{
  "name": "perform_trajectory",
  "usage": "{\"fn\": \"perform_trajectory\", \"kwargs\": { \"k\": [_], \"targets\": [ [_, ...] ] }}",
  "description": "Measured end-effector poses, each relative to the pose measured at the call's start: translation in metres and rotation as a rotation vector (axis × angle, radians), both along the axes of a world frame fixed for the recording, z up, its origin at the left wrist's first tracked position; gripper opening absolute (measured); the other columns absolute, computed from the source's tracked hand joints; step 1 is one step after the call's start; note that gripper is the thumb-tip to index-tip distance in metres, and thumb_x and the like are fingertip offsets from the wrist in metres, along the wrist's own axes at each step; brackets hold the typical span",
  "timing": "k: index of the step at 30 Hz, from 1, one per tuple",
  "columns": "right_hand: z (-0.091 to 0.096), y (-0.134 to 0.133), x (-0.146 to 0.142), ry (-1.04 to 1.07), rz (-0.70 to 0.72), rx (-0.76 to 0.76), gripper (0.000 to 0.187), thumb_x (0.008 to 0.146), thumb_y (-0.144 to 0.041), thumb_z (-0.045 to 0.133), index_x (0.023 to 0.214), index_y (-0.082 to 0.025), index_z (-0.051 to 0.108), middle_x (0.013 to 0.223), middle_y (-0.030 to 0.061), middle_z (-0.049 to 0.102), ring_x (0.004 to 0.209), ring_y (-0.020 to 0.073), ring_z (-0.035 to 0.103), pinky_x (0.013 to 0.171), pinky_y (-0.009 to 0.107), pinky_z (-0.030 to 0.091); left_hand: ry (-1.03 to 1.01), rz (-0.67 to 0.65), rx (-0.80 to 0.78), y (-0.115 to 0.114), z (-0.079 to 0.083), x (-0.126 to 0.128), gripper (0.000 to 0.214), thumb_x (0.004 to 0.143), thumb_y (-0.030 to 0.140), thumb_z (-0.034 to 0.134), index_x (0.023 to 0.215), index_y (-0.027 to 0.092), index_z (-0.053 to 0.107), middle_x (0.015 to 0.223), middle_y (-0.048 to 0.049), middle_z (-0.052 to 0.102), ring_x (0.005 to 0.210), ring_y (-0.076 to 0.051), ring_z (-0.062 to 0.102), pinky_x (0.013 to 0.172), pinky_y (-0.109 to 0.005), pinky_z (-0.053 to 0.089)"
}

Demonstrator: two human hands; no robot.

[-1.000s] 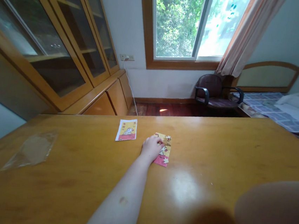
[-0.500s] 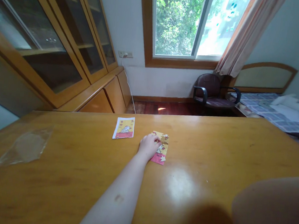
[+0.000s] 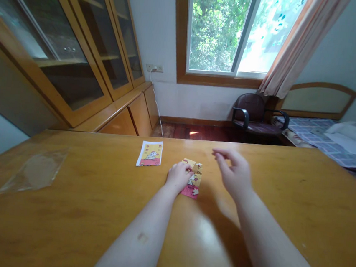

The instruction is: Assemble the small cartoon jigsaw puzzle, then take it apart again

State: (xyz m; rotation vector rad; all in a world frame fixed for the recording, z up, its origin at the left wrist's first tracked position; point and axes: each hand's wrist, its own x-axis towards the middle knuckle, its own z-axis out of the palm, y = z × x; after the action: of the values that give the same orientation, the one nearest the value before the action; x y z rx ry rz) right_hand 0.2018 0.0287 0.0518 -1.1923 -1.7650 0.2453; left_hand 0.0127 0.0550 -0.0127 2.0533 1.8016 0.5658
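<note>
A small jigsaw puzzle (image 3: pixel 196 181), yellow above and pink below with a white cartoon animal, lies on the wooden table. Over its left side rests my left hand (image 3: pixel 179 176), the fingers curled onto the puzzle and covering part of the picture. The puzzle's right edge is uneven, with pale tabs or loose pieces on it. Raised above the table to the right is my right hand (image 3: pixel 234 172), thumb and fingers pinched together. Whatever is between those fingertips, if anything, is too small to make out. A printed picture card (image 3: pixel 150 154) with a similar design lies left of the puzzle.
A clear plastic bag (image 3: pixel 34 171) lies flat on the left of the table (image 3: pixel 95 209). Beyond the far edge stand a glass-door cabinet (image 3: pixel 106 97), an office chair (image 3: pixel 251 111) and a bed (image 3: pixel 311 125) below and beside a window.
My right hand has come up from the lower right to beside the puzzle, its fingers pinched. My left hand stays on the puzzle. The camera view has shifted slightly.
</note>
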Motion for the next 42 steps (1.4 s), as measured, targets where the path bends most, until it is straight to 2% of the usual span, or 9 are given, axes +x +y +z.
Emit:
{"fn": "perform_trajectory", "kwargs": {
  "k": [5,8,12,15,20,24,34,38,42],
  "targets": [
    [-0.052,0.014,-0.019,-0.156,0.062,-0.329,0.033,0.08,-0.028,0.06,0.112,-0.017,0.063,0.107,0.0113,0.066,0.097,0.023,0.061,0.089,0.037,0.047,-0.073,0.018,0.013,0.001,-0.001,-0.002,0.013,0.081,0.029,0.061,0.092,0.024,0.068,0.099,-0.0033,0.067,0.092,-0.019,0.059,0.082,-0.028,0.044],
    [-0.064,0.021,-0.027,-0.247,0.103,-0.393,0.034,0.075,-0.029,0.066,0.108,-0.018,0.064,0.104,0.0098,0.067,0.099,0.0237,0.06,0.09,0.036,0.044,-0.124,0.037,0.007,0.001,0.0,-0.002,0.012,0.081,0.025,0.061,0.092,0.022,0.066,0.097,-0.0034,0.066,0.092,-0.018,0.059,0.083,-0.028,0.044],
    [-0.062,0.024,-0.029,-0.171,0.174,-0.458,0.021,0.08,-0.029,0.059,0.097,-0.019,0.068,0.094,0.0074,0.07,0.088,0.0218,0.062,0.08,0.032,0.046,-0.206,0.016,0.029,-0.001,0.002,-0.001,0.01,0.082,0.019,0.059,0.09,0.021,0.065,0.095,-0.0034,0.064,0.091,-0.018,0.059,0.081,-0.027,0.045],
    [-0.062,0.026,-0.029,-0.028,0.218,-0.496,0.025,0.087,-0.029,0.047,0.091,-0.019,0.069,0.09,0.0059,0.072,0.084,0.0212,0.064,0.076,0.031,0.047,-0.278,-0.011,0.062,-0.003,0.002,0.001,0.008,0.082,0.02,0.058,0.088,0.02,0.064,0.093,-0.003,0.063,0.086,-0.017,0.059,0.078,-0.026,0.046],
    [-0.067,0.029,-0.029,0.073,0.25,-0.487,0.027,0.085,-0.029,0.049,0.094,-0.019,0.072,0.092,0.0063,0.073,0.085,0.0227,0.065,0.078,0.033,0.048,-0.452,-0.067,0.149,-0.006,0.002,0.002,0.015,0.083,0.023,0.057,0.096,0.02,0.064,0.092,-0.0022,0.064,0.077,-0.015,0.057,0.073,-0.026,0.047],
    [-0.07,0.029,-0.031,0.157,0.256,-0.482,0.025,0.081,-0.023,0.051,0.091,-0.021,0.073,0.094,0.0044,0.073,0.089,0.0216,0.066,0.084,0.034,0.048,-0.558,-0.1,0.193,-0.006,0.003,0.002,0.012,0.082,0.02,0.057,0.088,0.02,0.067,0.089,-0.0022,0.067,0.08,-0.015,0.059,0.074,-0.027,0.048],
    [-0.071,0.03,-0.033,0.411,0.135,-0.525,0.022,0.073,-0.024,0.057,0.086,-0.02,0.074,0.092,0.0054,0.074,0.09,0.0221,0.067,0.088,0.038,0.049,-0.785,-0.045,0.067,-0.008,0.005,0.005,0.012,0.083,0.025,0.056,0.083,0.018,0.065,0.08,-0.002,0.068,0.077,-0.015,0.063,0.073,-0.026,0.05],
    [-0.073,0.034,-0.03,0.464,0.064,-0.514,0.022,0.074,-0.028,0.058,0.086,-0.019,0.073,0.092,0.0069,0.073,0.089,0.023,0.066,0.089,0.039,0.048,-0.858,0.015,-0.018,-0.004,-0.001,0.004,0.015,0.082,0.029,0.056,0.085,0.017,0.063,0.069,-0.0004,0.064,0.066,-0.014,0.062,0.064,-0.023,0.049],
    [-0.072,0.036,-0.028,0.56,0.112,-0.525,0.029,0.073,-0.041,0.062,0.085,-0.016,0.072,0.092,0.0088,0.073,0.091,0.0243,0.065,0.089,0.039,0.047,-0.836,0.038,-0.006,0.001,-0.01,0.001,0.016,0.08,0.03,0.059,0.087,0.017,0.064,0.07,-0.0003,0.063,0.063,-0.013,0.06,0.06,-0.022,0.048]
  ]
}}
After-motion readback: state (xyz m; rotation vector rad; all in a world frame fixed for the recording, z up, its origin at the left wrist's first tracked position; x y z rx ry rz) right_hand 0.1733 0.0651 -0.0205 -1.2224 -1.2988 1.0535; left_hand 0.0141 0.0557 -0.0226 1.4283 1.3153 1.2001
